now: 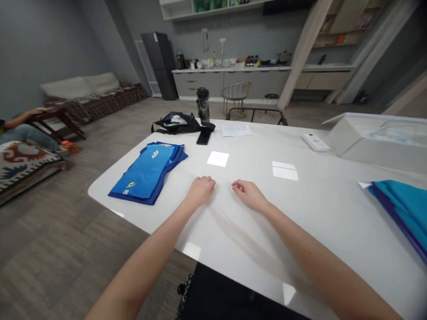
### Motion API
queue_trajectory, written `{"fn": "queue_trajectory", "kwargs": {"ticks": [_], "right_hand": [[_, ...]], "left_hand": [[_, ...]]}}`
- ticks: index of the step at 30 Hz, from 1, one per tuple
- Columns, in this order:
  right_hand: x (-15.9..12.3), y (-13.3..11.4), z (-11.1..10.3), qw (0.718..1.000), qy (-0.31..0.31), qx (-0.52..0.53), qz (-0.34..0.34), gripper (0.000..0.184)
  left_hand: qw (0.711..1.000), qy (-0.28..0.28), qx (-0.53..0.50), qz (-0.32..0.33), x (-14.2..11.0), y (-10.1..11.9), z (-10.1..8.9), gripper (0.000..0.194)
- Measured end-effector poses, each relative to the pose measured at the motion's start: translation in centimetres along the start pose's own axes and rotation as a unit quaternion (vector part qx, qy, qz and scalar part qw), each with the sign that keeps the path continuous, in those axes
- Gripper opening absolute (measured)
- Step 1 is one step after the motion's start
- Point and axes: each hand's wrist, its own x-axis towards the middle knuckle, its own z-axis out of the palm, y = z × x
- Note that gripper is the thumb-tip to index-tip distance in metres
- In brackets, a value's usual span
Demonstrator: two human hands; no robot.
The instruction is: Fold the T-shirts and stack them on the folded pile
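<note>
My left hand (pixel 201 190) rests on the white table (pixel 230 231) with its fingers curled in, and nothing shows in it. A short gap away, my right hand (pixel 249 194) is loosely closed, thumb against the bent fingers, with no object visible in it. Left of my left hand lies a folded blue garment (pixel 143 171), light blue on top of darker blue, with a white leaf-like print and a small yellow-green mark. At the far right, partly out of view, is a pile of teal and dark blue cloth (pixel 405 204).
Toward the far table edge are a black bag (pixel 176 123), a dark bottle (pixel 203 104), a black phone (pixel 203 136) and a printed paper (pixel 236 130). A white device (pixel 315 142) lies beside a white box (pixel 370 140). Another person's arm (pixel 23 118) shows at far left.
</note>
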Motion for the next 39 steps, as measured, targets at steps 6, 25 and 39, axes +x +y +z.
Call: {"fn": "queue_trajectory", "kwargs": {"ticks": [6, 25, 39], "right_hand": [[8.8, -7.4, 7.1, 0.996, -0.037, -0.008, -0.082, 0.020], [19.3, -19.3, 19.2, 0.980, -0.036, -0.076, -0.179, 0.035], [18.3, -19.4, 17.7, 0.970, -0.004, -0.075, -0.233, 0.027]], "left_hand": [[0.968, 0.098, 0.049, -0.224, -3.2, -10.7, -0.8, 0.031], [0.928, 0.081, 0.063, -0.359, -9.6, -18.1, -0.9, 0.023], [0.940, 0.167, -0.002, -0.298, -9.8, -15.8, -3.2, 0.026]]}}
